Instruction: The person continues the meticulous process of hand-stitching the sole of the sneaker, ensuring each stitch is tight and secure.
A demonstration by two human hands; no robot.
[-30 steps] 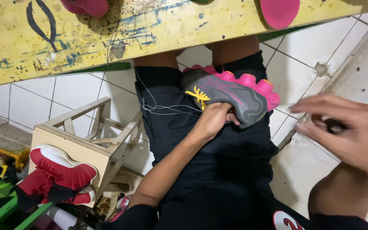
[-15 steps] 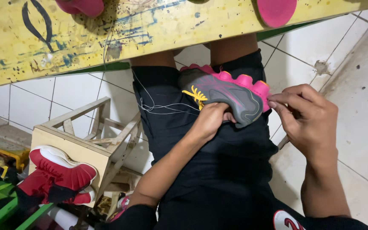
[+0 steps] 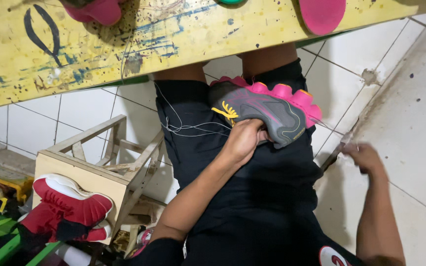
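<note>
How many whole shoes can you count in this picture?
2: a grey shoe with pink sole on the lap under the left hand, a red-and-white shoe beside the wooden stool. Others may be hidden.

A sneaker [image 3: 267, 111] lies on the person's lap [image 3: 232, 197], below the workbench [image 3: 124, 44]; a wooden stool [image 3: 94, 167] carrying another shoe [image 3: 70, 199] stands left.

Red shoe [image 3: 70, 204] — wooden stool [image 3: 82, 167], yellow bench [image 3: 173, 34]
</note>
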